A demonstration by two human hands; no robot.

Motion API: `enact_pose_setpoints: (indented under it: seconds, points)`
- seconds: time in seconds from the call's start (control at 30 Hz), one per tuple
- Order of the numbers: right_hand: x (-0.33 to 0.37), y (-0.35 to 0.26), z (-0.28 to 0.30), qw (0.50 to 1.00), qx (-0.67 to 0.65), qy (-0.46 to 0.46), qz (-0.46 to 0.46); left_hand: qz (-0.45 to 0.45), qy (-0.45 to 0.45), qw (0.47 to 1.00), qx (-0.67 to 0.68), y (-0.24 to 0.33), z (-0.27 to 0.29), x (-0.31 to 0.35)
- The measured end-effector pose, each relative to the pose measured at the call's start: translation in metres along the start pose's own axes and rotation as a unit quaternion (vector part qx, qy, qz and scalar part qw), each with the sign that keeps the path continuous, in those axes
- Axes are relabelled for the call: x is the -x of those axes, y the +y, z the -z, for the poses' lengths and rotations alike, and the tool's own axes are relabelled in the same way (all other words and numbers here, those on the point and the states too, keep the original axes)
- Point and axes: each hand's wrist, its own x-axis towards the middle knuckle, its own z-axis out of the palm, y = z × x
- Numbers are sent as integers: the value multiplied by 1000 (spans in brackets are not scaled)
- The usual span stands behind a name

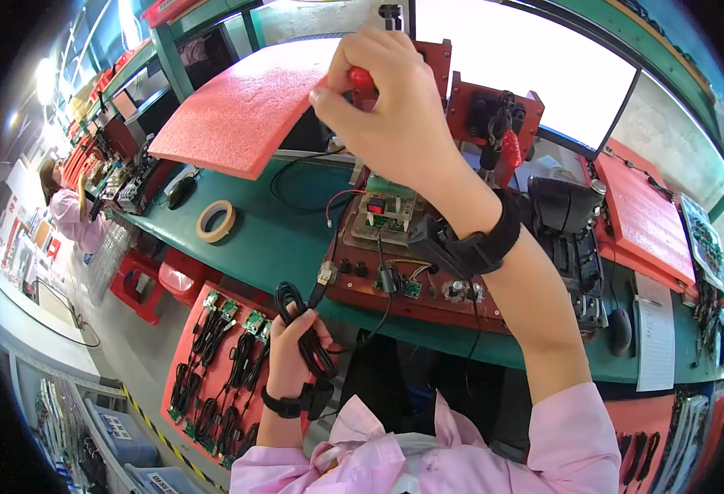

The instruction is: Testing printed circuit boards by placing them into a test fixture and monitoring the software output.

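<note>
Green workbench (271, 239): left fingers (300, 325) around one coiled black cable (308, 337), right fingers (353, 111) clenching one red lever handle (362, 80).

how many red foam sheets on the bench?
2. One large red foam sheet lies tilted at upper left, behind the right hand; one at the bench's right end. More may be hidden.

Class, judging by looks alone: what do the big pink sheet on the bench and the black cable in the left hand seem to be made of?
Pink sheet: likely foam, matte, with a finely grained surface and thick soft edge.
Black cable: probably rubber or plastic sheathing, slightly glossy, bending in loose loops in the left hand.
</note>
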Motion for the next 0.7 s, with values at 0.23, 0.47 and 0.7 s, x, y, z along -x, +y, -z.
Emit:
enact_pose_setpoints:
  seconds: [0.23,0.47,0.7]
  points:
    - [17,-23,12,999,7,-41,13,-10,0,1000,-7,-4,-6,-2]
    - [47,-60,20,996,-25,-56,-66,-4,-18,1000,-8,-2,1,-4]
    - [109,-67,19,952,61,-268,-137,-59,-33,976,-209,25,12,-15]
